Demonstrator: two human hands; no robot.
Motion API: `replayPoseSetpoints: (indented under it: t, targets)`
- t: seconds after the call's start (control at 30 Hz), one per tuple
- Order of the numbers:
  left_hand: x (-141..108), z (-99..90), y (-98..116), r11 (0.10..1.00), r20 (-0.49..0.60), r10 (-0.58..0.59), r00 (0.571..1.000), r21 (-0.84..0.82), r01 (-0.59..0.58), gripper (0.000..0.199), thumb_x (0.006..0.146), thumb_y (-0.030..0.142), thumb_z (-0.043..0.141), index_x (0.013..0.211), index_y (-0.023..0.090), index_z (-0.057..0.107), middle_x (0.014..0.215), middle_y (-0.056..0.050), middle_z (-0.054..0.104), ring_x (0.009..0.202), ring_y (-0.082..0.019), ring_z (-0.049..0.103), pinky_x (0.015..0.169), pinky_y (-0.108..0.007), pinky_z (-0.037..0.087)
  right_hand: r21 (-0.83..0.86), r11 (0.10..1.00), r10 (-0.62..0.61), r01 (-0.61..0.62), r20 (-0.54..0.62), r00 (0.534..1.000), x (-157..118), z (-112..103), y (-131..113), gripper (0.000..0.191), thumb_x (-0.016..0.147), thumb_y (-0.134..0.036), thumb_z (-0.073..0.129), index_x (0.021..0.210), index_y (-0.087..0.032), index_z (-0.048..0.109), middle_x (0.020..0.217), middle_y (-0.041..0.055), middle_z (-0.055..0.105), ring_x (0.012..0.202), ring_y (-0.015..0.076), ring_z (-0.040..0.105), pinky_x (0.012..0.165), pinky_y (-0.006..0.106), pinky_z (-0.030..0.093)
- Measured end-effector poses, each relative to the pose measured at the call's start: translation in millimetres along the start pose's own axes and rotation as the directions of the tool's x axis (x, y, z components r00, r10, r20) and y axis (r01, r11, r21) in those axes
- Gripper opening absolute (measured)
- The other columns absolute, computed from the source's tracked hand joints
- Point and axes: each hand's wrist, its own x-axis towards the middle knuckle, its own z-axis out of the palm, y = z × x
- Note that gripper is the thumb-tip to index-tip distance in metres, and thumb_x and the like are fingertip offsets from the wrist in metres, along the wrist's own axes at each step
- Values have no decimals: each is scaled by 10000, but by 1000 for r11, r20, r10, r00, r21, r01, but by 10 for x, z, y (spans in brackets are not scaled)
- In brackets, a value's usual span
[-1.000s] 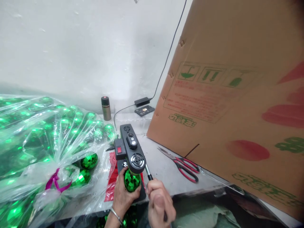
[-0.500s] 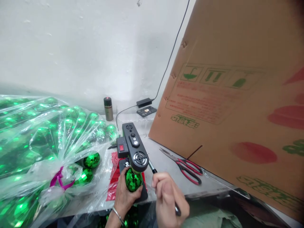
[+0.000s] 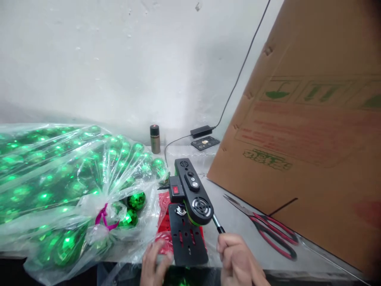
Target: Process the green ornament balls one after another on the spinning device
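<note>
A black machine (image 3: 193,190) with a red switch and round vents stands on a slotted black base plate (image 3: 189,240), over red plastic (image 3: 164,222). My right hand (image 3: 239,258) is closed round the handle (image 3: 219,225) that sticks out from the machine's right side. My left hand (image 3: 155,262) is at the front edge, left of the base plate, slightly blurred, its fingers apart and nothing seen in them. Below the edge, between my hands, a shiny green ball (image 3: 184,281) shows in part.
On the left lies a clear bag (image 3: 68,171) of green balls, tied with purple ribbon. Red-handled scissors (image 3: 275,234) lie to the right before a big cardboard box (image 3: 297,159). A small bottle (image 3: 155,139), a power adapter (image 3: 201,131) and a phone (image 3: 205,143) are at the back.
My left hand has let go of the green ball under the machine and moved down to the front edge. The ball is gone from there. My right hand still holds the handle. The view has shifted left.
</note>
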Motion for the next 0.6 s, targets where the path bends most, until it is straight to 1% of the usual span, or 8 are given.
replayPoseSetpoints:
  t: [0.07,0.13,0.2,0.27,0.4,0.5,0.53,0.6]
  targets:
    - [497,-55,-307,993,66,-42,997,112,35,394,1152,331,672,1534,240,701,1497,-202,808,1370,-374,811,1084,-511,720,23,1000,-2,3,-23,1000,-18,-23,29,509,1170,-197,631,668,-234,559,579,-28,518,567,152,605,533,285,392]
    - [1037,-62,-588,937,164,-213,963,314,154,391,1131,206,616,1507,181,721,1501,-248,783,1412,-408,773,1181,-592,658,37,999,-5,4,9,1000,-22,-44,45,523,1180,-235,638,663,-232,564,586,-24,528,563,152,602,531,284,401]
    - [1487,-26,-796,837,370,-444,816,495,231,479,1048,96,652,1513,178,730,1504,-257,769,1398,-423,764,1186,-607,631,27,1000,9,-10,57,998,-14,-58,39,520,1194,-250,620,677,-230,565,603,-19,544,578,147,606,535,277,398]
    - [1774,28,-920,808,447,-521,727,532,252,571,937,58,747,1494,184,748,1483,-261,775,1282,-434,802,1096,-588,660,12,1000,5,-6,84,996,10,-48,8,499,1204,-223,585,707,-231,551,614,-22,548,603,141,610,547,270,395]
    - [1943,45,-972,835,504,-518,691,475,279,580,945,199,797,1521,188,725,1454,-246,788,1247,-418,825,1075,-528,667,15,998,-67,66,60,996,121,46,-100,506,1227,-205,535,723,-236,497,597,-44,497,593,119,591,534,253,380]
    - [1890,-82,-879,850,470,-524,710,229,475,667,1000,512,768,1561,167,663,1519,-234,763,1397,-427,773,1177,-542,633,20,997,-69,69,35,997,220,118,-180,524,1232,-215,536,712,-236,473,599,-53,466,569,111,569,528,253,385]
    - [1849,-138,-824,813,450,-544,708,74,578,740,979,613,765,1562,172,650,1522,-218,766,1422,-429,761,1201,-553,624,23,998,-58,57,38,998,249,133,-202,524,1231,-213,536,711,-235,472,604,-52,468,568,112,569,531,255,391]
    - [1732,-236,-688,638,438,-598,671,-247,730,863,917,752,781,1564,200,638,1520,-184,779,1442,-425,752,1241,-565,606,30,999,-24,23,40,999,300,148,-241,513,1225,-196,534,716,-233,479,620,-47,486,573,114,572,540,260,398]
